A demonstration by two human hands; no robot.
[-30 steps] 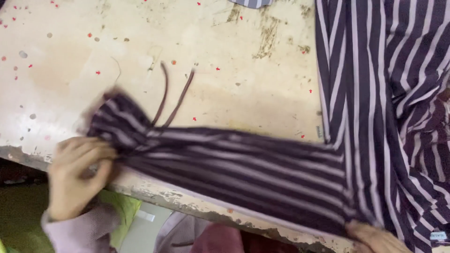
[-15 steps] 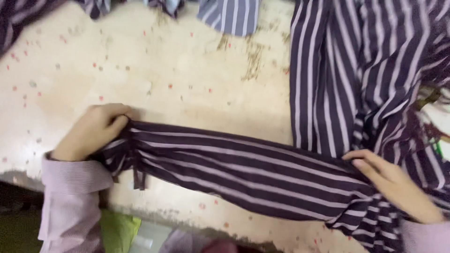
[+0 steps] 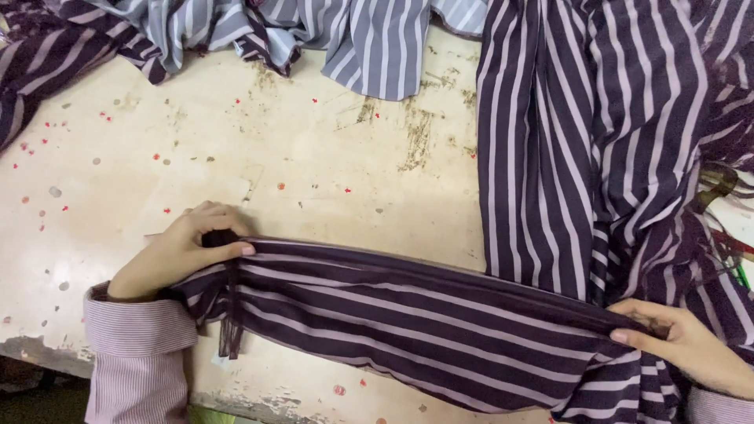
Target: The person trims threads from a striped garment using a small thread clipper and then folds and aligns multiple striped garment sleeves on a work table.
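From the head camera, looking down, your left hand (image 3: 182, 250) rests at the left end of a long, folded band of dark purple fabric with pale lilac stripes (image 3: 408, 318). Your thumb and fingers are pressed together on its upper edge, pinching the cloth, and a short frayed strip of the same cloth hangs down just below that grip. Your left sleeve cuff, finely striped in pink and white (image 3: 137, 334), lies on the table beside the fabric's end.

Your right hand (image 3: 682, 343) is at the far right end of the same band, fingers closed on the upper edge where the band meets the rest of the garment. The band lies stretched flat between your two hands, running across the near part of the worn cream-coloured table top (image 3: 314, 165), close to its chipped front edge.

From the right end, the same dark striped cloth runs up and away from you in a broad panel (image 3: 581, 133) over the right side of the table. Along the far edge lies a rumpled heap of lighter blue-grey striped fabric (image 3: 345, 35), well apart from your hands. Small red flecks and stains dot the bare table surface.
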